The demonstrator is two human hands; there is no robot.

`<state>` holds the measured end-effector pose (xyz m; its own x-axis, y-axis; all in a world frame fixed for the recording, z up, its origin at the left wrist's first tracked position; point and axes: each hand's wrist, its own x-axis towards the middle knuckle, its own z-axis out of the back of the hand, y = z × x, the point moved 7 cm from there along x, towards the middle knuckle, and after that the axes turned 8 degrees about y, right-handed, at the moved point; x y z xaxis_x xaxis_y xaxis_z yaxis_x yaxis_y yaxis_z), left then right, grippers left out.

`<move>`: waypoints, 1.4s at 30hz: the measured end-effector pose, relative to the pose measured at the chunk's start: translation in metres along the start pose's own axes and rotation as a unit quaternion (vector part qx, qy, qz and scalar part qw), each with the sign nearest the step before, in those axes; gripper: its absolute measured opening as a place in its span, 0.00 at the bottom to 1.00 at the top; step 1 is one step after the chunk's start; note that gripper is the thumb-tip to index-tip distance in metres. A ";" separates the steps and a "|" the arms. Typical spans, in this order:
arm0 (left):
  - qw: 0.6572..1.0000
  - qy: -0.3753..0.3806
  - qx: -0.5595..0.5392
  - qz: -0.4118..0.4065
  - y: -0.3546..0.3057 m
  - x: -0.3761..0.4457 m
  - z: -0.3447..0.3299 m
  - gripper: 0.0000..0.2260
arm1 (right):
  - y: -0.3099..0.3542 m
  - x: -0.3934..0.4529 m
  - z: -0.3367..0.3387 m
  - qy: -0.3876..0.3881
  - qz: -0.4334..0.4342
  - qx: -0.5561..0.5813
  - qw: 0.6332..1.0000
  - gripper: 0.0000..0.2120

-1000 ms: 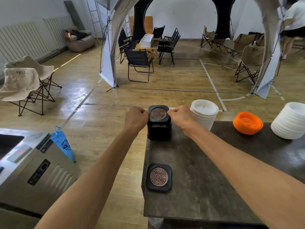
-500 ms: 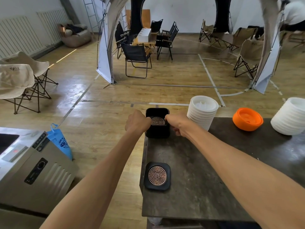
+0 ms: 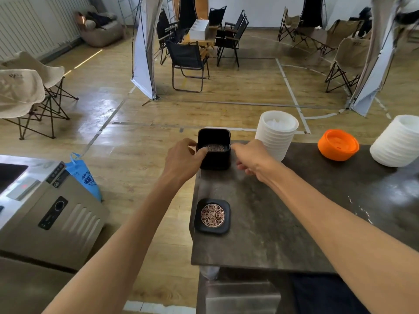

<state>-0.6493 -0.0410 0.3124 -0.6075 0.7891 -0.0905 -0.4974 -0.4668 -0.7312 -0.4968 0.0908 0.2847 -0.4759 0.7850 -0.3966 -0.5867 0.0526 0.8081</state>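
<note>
A black square box (image 3: 214, 159) stands at the far left corner of the dark table (image 3: 283, 223). Inside it lies a black coaster with a round copper pattern (image 3: 215, 148), sunk below the rim. My left hand (image 3: 183, 158) grips the box's left wall, thumb at the rim. On the other side, my right hand (image 3: 252, 158) sits next to the box's right wall with loosely curled fingers and holds nothing. A second matching coaster (image 3: 212, 215) lies flat near the table's left edge, closer to me.
A stack of white bowls (image 3: 276, 134) stands just right of the box. An orange lid (image 3: 337, 145) and another white stack (image 3: 399, 141) sit further right. A steel machine (image 3: 45, 211) and a blue bag (image 3: 85, 175) are on the floor to the left. Folding chairs stand beyond.
The coaster that sat on top of the box has gone down inside it. My right hand has come off the box's top and moved slightly right.
</note>
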 end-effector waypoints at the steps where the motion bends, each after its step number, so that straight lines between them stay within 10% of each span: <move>1: 1.000 -0.006 -0.007 -0.008 0.002 -0.013 0.001 0.18 | -0.004 -0.010 0.000 0.005 0.011 -0.018 1.000 0.14; 13: 0.985 0.091 0.061 0.132 0.062 -0.109 -0.040 0.10 | -0.050 -0.086 -0.039 0.115 0.061 -0.200 0.971 0.08; 26: 0.984 0.173 0.040 -0.002 -0.009 -0.131 -0.035 0.06 | -0.040 -0.128 -0.024 0.160 0.193 -0.097 0.963 0.06; 31: 0.979 0.006 -0.196 0.049 -0.008 -0.145 -0.033 0.02 | -0.059 -0.124 -0.006 0.054 0.118 0.129 0.983 0.05; 35: 0.954 0.024 -0.294 0.045 -0.004 -0.154 -0.057 0.09 | -0.067 -0.128 -0.011 0.073 0.072 0.279 0.955 0.05; 42: 0.966 0.037 -0.254 -0.021 -0.014 -0.142 -0.052 0.07 | -0.055 -0.133 -0.007 0.043 0.178 0.177 0.967 0.05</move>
<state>-0.5237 -0.1261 0.3008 -0.5379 0.8384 -0.0876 -0.1421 -0.1926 -0.9709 -0.4061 -0.0213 0.2901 -0.6677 0.7393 -0.0877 -0.1216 0.0079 0.9925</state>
